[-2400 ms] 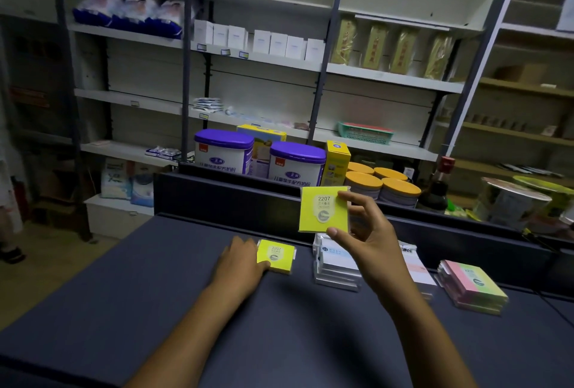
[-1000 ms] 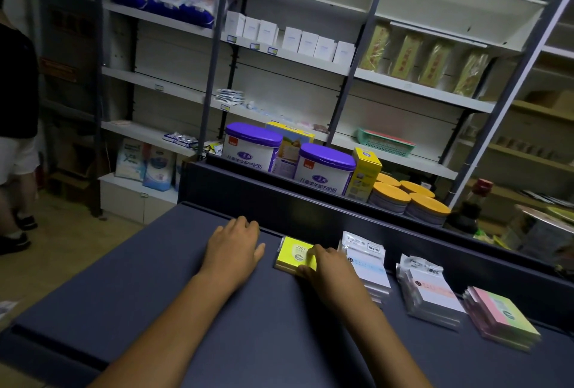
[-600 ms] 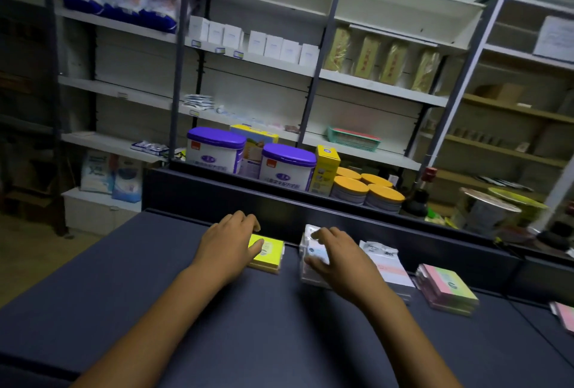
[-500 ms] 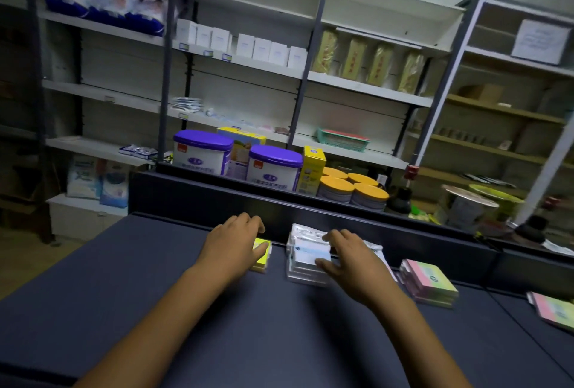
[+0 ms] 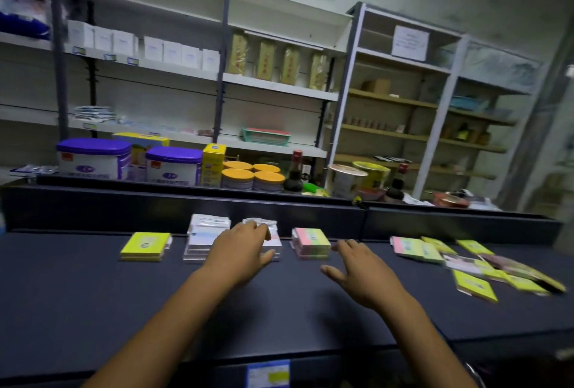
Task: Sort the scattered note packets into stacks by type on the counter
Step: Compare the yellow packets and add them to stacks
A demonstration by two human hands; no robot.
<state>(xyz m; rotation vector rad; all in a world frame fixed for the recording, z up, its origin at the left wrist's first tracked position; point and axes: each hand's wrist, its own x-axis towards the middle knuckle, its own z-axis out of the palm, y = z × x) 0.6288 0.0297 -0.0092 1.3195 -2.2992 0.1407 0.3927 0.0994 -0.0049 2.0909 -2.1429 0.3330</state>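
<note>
Four stacks of note packets line the back of the dark counter (image 5: 93, 294): a yellow stack (image 5: 144, 246), a white-and-blue stack (image 5: 203, 237), a second white stack (image 5: 273, 240) and a pink-and-green stack (image 5: 310, 241). My left hand (image 5: 240, 251) lies palm down on the second white stack, covering most of it. My right hand (image 5: 362, 269) hovers open over the counter just right of the pink-and-green stack, holding nothing. Several loose yellow, pink and white packets (image 5: 472, 266) lie scattered at the right.
A raised dark ledge (image 5: 310, 207) runs behind the stacks. Beyond it stand purple-lidded tins (image 5: 93, 159), orange-lidded jars (image 5: 253, 176), dark bottles (image 5: 295, 173) and bowls. Shelving fills the back wall.
The view has swung right, bringing the scattered packets in. My left hand left the yellow stack and now rests on the second white stack. My right hand moved right, past the pink-and-green stack.
</note>
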